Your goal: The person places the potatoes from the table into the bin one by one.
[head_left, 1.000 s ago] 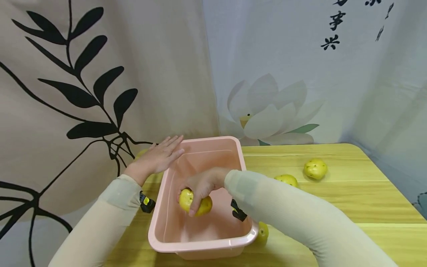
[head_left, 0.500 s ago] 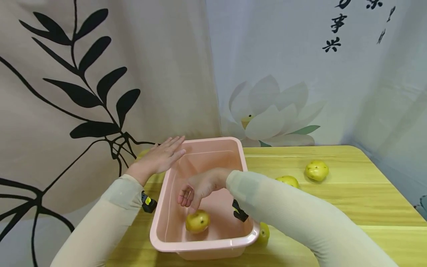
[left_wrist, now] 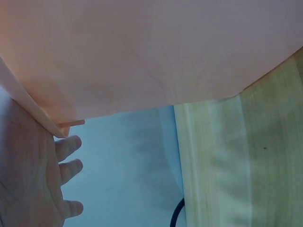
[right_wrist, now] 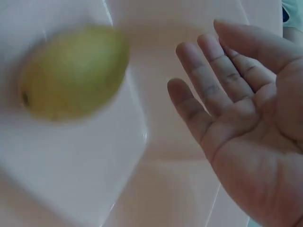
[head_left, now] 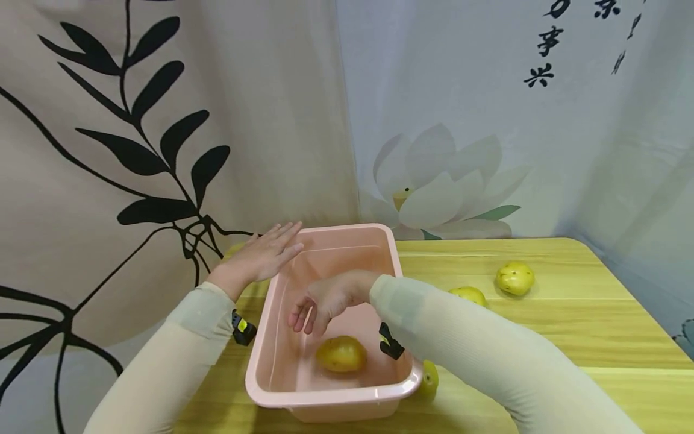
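A yellow potato (head_left: 341, 354) lies on the floor of the pink plastic basin (head_left: 333, 398). My right hand (head_left: 331, 299) hovers inside the basin just beyond the potato, its fingers relaxed and holding nothing. In the right wrist view a gap shows between the potato (right_wrist: 75, 73) and the loosely spread fingers of my right hand (right_wrist: 251, 113). My left hand (head_left: 260, 258) rests on the basin's far left rim with straight fingers. From the left wrist, that hand (left_wrist: 28, 165) shows along the rim beside the basin's outer wall (left_wrist: 151, 56).
Two more potatoes sit on the wooden table (head_left: 569, 331) to the right: one potato (head_left: 515, 278) in the open, another potato (head_left: 468, 294) partly behind the right sleeve. A third potato (head_left: 429, 378) is tucked against the basin's right side. A printed curtain (head_left: 282, 120) hangs behind the table.
My right hand has let go of the potato, which dropped to the basin floor and rolled a little to the right. The left hand stays on the rim.
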The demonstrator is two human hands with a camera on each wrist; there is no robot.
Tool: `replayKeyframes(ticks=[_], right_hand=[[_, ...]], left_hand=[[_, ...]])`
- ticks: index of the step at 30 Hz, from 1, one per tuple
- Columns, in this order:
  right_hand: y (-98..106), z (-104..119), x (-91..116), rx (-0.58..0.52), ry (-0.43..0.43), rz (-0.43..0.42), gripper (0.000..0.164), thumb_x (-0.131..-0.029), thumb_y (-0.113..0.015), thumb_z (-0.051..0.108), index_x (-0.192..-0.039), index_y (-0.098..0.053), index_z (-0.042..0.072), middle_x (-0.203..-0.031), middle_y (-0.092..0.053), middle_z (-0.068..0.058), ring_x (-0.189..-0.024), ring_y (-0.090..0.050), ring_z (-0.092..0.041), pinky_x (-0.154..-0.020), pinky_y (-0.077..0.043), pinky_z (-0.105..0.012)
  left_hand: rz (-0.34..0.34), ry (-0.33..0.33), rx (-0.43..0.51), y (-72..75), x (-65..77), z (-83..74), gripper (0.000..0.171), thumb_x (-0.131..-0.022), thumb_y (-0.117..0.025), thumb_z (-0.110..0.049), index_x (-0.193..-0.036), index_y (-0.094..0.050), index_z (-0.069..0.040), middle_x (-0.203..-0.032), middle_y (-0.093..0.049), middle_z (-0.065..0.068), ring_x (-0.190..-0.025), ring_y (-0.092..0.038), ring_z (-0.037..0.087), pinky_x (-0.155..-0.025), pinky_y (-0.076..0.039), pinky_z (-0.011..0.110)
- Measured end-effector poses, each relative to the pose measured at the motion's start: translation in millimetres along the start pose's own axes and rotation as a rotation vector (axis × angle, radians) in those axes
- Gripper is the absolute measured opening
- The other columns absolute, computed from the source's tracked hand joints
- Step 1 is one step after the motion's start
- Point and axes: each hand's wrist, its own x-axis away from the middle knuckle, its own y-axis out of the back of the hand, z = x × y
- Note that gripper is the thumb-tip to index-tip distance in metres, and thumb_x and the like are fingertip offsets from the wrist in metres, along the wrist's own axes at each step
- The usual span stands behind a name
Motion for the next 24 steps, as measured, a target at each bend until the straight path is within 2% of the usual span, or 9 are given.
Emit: replayKeyframes(ticks=[4, 11, 16, 21, 24], right_hand=[[5, 3, 6, 0.067, -0.003, -0.014, 0.040, -0.083, -0.069, -0.001, -0.122, -0.059, 0.003, -0.109, -0.063, -0.001, -0.102, -0.060, -0.015, -0.084, -0.050, -0.024], [21, 23, 31, 0.192, 0.010, -0.064, 0.039, -0.088, -0.068, 0.012, -0.125, -0.058, 0.006, -0.114, -0.064, 0.003, -0.102, -0.059, -0.011, -0.092, -0.047, -0.038], [33, 37, 58, 0.250, 0.026, -0.115, 0.041, -0.090, -0.067, 0.019, -0.128, -0.056, 0.008, -0.120, -0.061, 0.003, -0.107, -0.058, -0.010, -0.092, -0.047, -0.030], [37, 35, 88, 0.297, 0.026, -0.233, 0.039, -0.090, -0.068, 0.019, -0.126, -0.057, 0.010, -0.121, -0.061, 0.001, -0.109, -0.057, -0.010, -0.095, -0.045, -0.027], [37, 28, 108, 0.476, 0.058, -0.361, 0.034, -0.092, -0.065, 0.021, -0.124, -0.059, 0.012, -0.119, -0.062, 0.004, -0.109, -0.058, -0.010, -0.095, -0.046, -0.029]], left_hand=[[0.011, 0.001, -0.004, -0.4, -1.8, -0.2, 0.070, -0.097, -0.014, -0.066, -0.156, -0.004, -0.030, -0.161, -0.007, 0.003, -0.147, -0.002, 0.030, -0.110, -0.003, 0.065], [0.009, 0.014, 0.005, -2.6, -1.9, 0.6, 0.068, -0.098, -0.016, -0.064, -0.156, -0.004, -0.030, -0.161, -0.007, 0.003, -0.147, -0.001, 0.030, -0.110, -0.002, 0.066], [0.005, 0.015, 0.002, -1.7, 0.9, 1.0, 0.073, -0.095, -0.013, -0.068, -0.156, -0.005, -0.029, -0.161, -0.007, 0.003, -0.147, -0.002, 0.031, -0.110, -0.003, 0.066], [-0.002, 0.013, 0.004, -0.8, -0.1, 0.2, 0.073, -0.095, -0.013, -0.069, -0.156, -0.006, -0.029, -0.161, -0.008, 0.004, -0.147, -0.002, 0.030, -0.111, -0.002, 0.064], [-0.003, 0.008, 0.009, 1.1, -1.0, -0.1, 0.074, -0.094, -0.013, -0.070, -0.156, -0.006, -0.029, -0.161, -0.007, 0.004, -0.147, -0.002, 0.029, -0.111, -0.002, 0.064]])
